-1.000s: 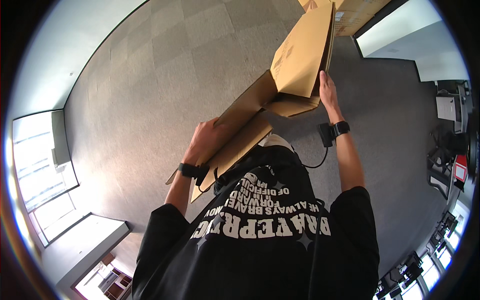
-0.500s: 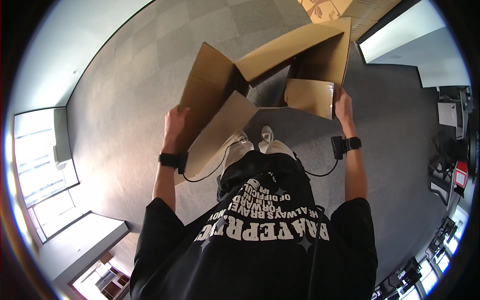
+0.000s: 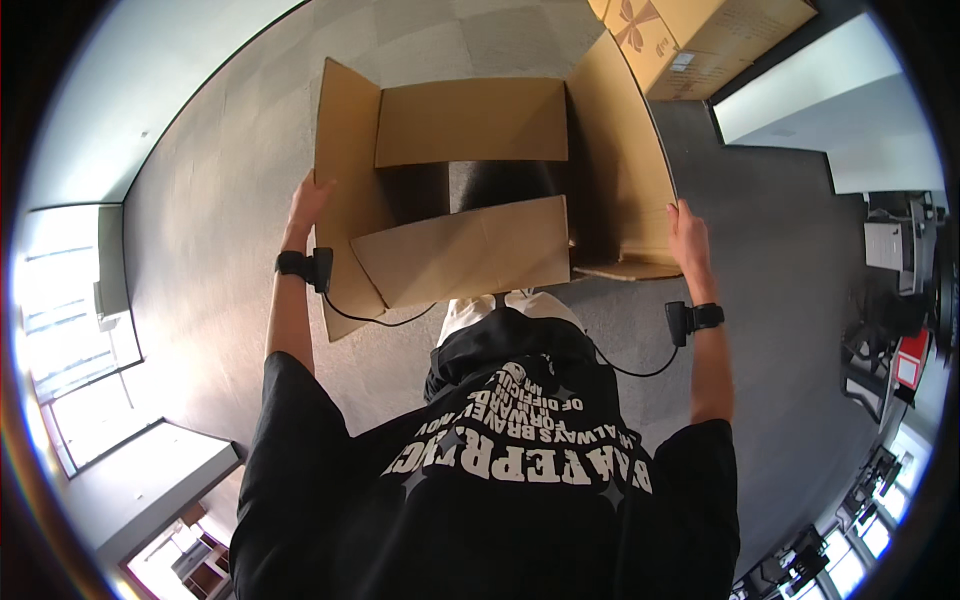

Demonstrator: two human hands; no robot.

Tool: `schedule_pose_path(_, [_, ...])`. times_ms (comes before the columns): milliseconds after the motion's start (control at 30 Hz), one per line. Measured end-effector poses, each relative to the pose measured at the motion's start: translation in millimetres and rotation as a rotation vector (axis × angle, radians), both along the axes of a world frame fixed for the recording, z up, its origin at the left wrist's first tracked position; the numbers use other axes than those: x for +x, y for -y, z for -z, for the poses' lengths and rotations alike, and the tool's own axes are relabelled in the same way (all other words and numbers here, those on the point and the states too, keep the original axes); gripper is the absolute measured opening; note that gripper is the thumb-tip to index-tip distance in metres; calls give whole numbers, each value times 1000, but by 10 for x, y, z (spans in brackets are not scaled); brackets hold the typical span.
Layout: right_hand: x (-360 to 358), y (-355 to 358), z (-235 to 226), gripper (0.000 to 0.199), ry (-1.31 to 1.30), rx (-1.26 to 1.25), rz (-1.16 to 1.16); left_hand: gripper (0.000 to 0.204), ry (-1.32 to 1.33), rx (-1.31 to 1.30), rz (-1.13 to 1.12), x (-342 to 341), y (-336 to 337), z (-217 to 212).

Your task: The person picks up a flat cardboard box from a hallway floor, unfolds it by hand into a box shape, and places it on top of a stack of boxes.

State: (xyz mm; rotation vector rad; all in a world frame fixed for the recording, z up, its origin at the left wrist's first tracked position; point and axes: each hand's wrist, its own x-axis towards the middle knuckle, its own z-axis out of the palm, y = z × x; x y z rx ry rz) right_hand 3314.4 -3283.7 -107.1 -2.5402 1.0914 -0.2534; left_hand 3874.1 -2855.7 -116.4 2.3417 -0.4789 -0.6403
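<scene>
A brown cardboard box (image 3: 470, 120) is held out in front of me with its flaps spread. Through its middle I see grey floor, so at least part of its bottom stands open. My left hand (image 3: 308, 205) is closed on the edge of the left flap, thumb on the inner face. On the other side my right hand (image 3: 688, 240) grips the edge of the right flap near its lower corner. The near flap (image 3: 470, 255) slopes across the opening. Both wrists wear black straps with a small device and a cable.
Printed cardboard cartons (image 3: 700, 45) stand at the far right, beside a white wall section (image 3: 800, 100). Grey carpet (image 3: 220, 190) lies around me. Desks and chairs line the right edge. My shoes are mostly hidden under the box.
The box has gone from skewed and partly folded to a squarer, wider opening. My left hand has moved left and slightly up; my right hand is slightly lower.
</scene>
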Motion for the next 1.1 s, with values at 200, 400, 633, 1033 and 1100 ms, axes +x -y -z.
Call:
schedule_pose_path(200, [143,-139,-225,29,108,118,112,36,-213,27,-13,-816,-645,-21])
schedule_pose_path(400, [233,-256,-107,76,203,649,206,32,-126,-90,-122,-1286,-971,206])
schedule_pose_path(633, [208,-423,-422,71,188,1113,625,37,13,75,-224,-1555,-285,-78])
schedule_pose_path(1033, [-3,-165,-655,20,-58,817,403,43,-59,-23,-48,-1733,-266,-390])
schedule_pose_path(1100, [199,-304,-777,25,-96,764,378,43,-76,12,-27,-1745,-242,-527])
